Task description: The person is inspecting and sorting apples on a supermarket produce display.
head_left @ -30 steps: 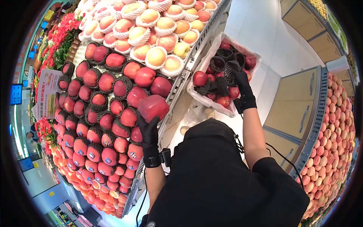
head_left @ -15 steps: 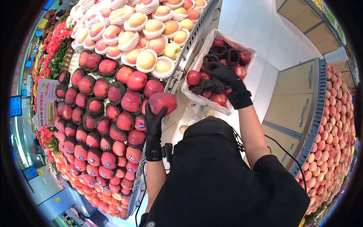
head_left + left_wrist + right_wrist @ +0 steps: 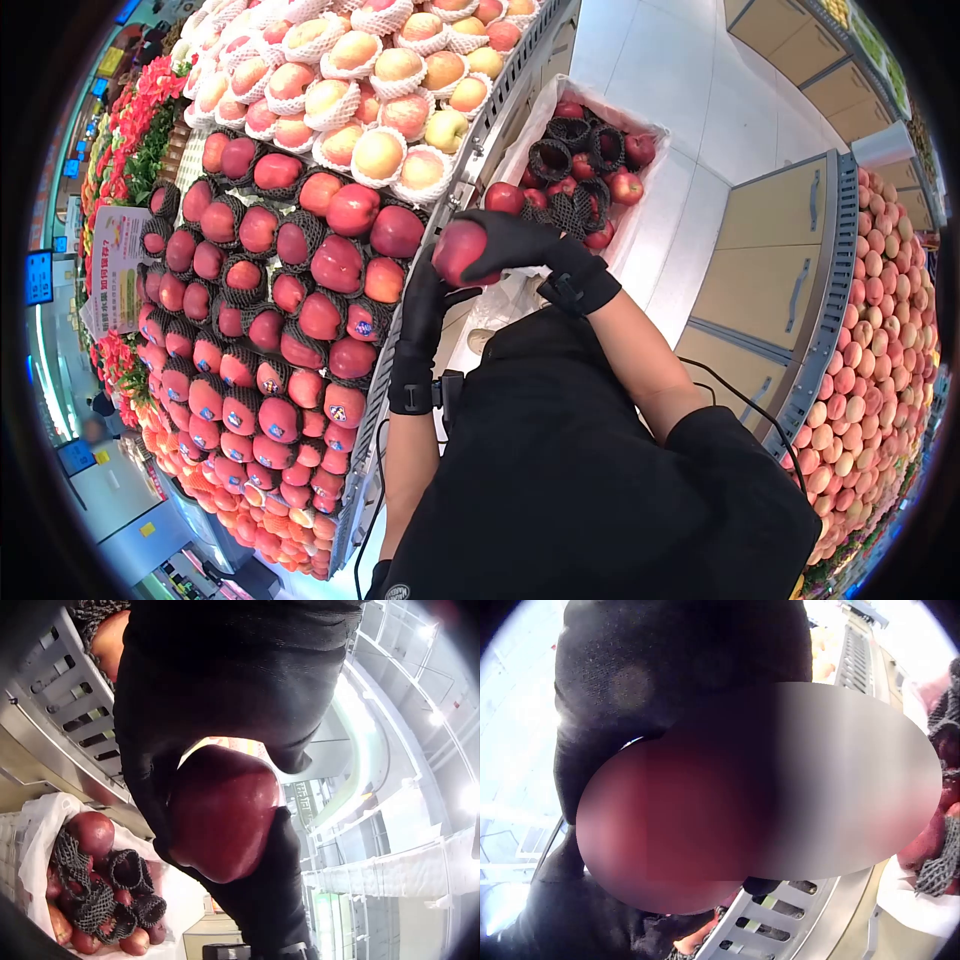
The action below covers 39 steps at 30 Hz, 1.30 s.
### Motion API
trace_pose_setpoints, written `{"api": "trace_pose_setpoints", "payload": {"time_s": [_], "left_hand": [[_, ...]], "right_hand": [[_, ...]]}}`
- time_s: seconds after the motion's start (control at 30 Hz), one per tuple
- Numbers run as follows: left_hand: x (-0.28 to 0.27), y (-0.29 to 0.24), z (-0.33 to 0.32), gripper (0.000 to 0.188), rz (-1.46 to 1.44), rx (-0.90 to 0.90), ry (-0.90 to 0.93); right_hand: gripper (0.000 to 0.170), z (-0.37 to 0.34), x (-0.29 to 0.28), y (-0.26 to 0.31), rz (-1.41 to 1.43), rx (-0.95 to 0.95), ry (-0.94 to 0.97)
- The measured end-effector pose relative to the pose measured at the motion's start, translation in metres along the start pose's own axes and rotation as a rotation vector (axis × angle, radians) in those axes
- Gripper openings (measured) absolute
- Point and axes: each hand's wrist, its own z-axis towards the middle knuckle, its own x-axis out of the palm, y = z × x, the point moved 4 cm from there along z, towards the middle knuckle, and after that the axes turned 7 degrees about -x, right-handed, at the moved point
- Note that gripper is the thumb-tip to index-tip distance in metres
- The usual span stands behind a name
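Observation:
A large dark-red apple (image 3: 460, 250) is held between both black-gloved hands, beside the display's front edge. My right hand (image 3: 515, 240) reaches over it from the right, fingers curled round its side. From below, my left hand (image 3: 422, 310) cups the apple, its thumb standing out to the right. The left wrist view shows the apple (image 3: 225, 814) bare and shiny, with both gloves around it. In the right wrist view a blurred patch covers much of the apple. Red apples, many in black foam nets, lie close left of the hands on the display (image 3: 330, 262).
Beyond the right hand, a crate with a white liner (image 3: 34, 855) holds red apples and loose black foam nets (image 3: 550, 160). A slotted grey rail (image 3: 500, 100) edges the display. Apples in white nets (image 3: 325, 100) lie further up. Peaches (image 3: 850, 400) and cabinets (image 3: 765, 240) stand right.
My right hand has left the crate and moved left onto the apple, taking hold of it beside my left hand. The left hand has brought the apple slightly right, past the display's edge.

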Motion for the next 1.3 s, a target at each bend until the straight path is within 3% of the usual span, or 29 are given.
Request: {"api": "trace_pose_setpoints", "payload": {"time_s": [0.1, 0.27, 0.37, 0.47, 0.67, 0.7, 0.8, 0.9, 1.0, 1.1, 1.2, 1.3], "left_hand": [[0.006, -0.003, -0.003, 0.052, -0.041, -0.029, -0.050], [-0.031, 0.011, -0.001, 0.046, 0.001, 0.005, -0.165], [-0.044, 0.009, -0.010, 0.046, 0.004, 0.021, -0.226], [-0.056, 0.010, -0.022, 0.039, -0.088, 0.023, -0.290], [-0.074, 0.010, -0.052, 0.045, -0.151, 0.073, -0.446], [-0.076, 0.010, -0.059, 0.045, -0.137, 0.089, -0.463], [-0.080, 0.009, -0.079, 0.049, -0.064, 0.099, -0.525], [-0.078, 0.017, -0.098, 0.055, -0.099, 0.114, -0.594], [-0.080, 0.028, -0.107, 0.057, -0.174, 0.101, -0.609], [-0.080, 0.036, -0.112, 0.057, -0.189, 0.112, -0.624], [-0.080, 0.036, -0.116, 0.058, -0.185, 0.115, -0.638], [-0.084, 0.030, -0.122, 0.057, -0.169, 0.118, -0.662]], "right_hand": [[0.075, -0.011, -0.036, -0.012, 0.078, 0.065, -0.162], [0.067, -0.043, -0.106, -0.111, 0.025, 0.122, -0.636], [0.078, -0.075, -0.130, -0.164, 0.216, 0.210, -0.872], [0.091, -0.107, -0.138, -0.227, 0.074, 0.672, -1.062], [0.092, -0.124, -0.126, -0.337, 0.258, 0.690, -1.260], [0.105, -0.123, -0.123, -0.316, 0.334, 0.752, -1.220], [0.095, -0.115, -0.120, -0.308, 0.168, 0.733, -1.272], [0.096, -0.109, -0.118, -0.329, 0.071, 0.712, -1.297], [0.096, -0.099, -0.112, -0.331, 0.039, 0.483, -1.363], [0.092, -0.092, -0.118, -0.327, -0.010, 0.616, -1.206], [0.084, -0.090, -0.118, -0.313, -0.067, 0.633, -1.069], [0.076, -0.092, -0.134, -0.380, -0.238, 0.465, -0.879]]}}
